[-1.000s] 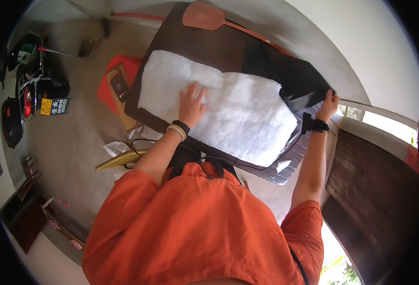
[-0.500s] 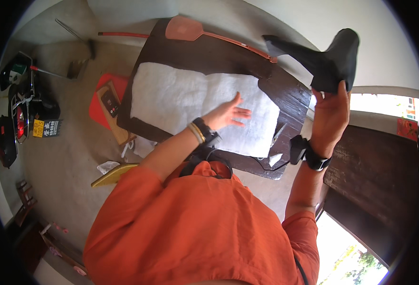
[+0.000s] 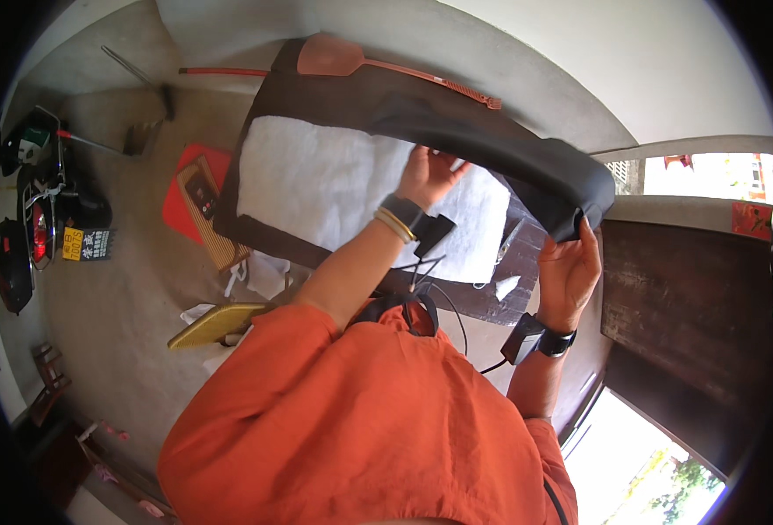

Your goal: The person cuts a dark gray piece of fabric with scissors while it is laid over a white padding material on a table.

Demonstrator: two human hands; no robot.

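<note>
A black cloth (image 3: 527, 162) is raised in a long fold over the far right part of a white padding sheet (image 3: 316, 166). My right hand (image 3: 570, 271) is closed on its near right corner, off the table's right side. My left hand (image 3: 430, 179) is above the middle of the padding, its fingers at the cloth's near edge and seeming to pinch it; the fingertips are partly hidden. The padding lies on the dark table (image 3: 509, 297), with dark material showing along its left side. Both wrists carry bands and small black devices.
A pink fly swatter (image 3: 334, 56) lies along the table's far edge. A phone (image 3: 200, 191) rests on a wooden board over a red stool (image 3: 181, 210) at the left. White scraps (image 3: 506, 287) lie near the right edge. A motorbike (image 3: 41, 210) stands far left; a doorway opens lower right.
My right hand has come down and nearer with the cloth, which has spread leftward over the table. The left hand has moved from open above the padding to the cloth's edge.
</note>
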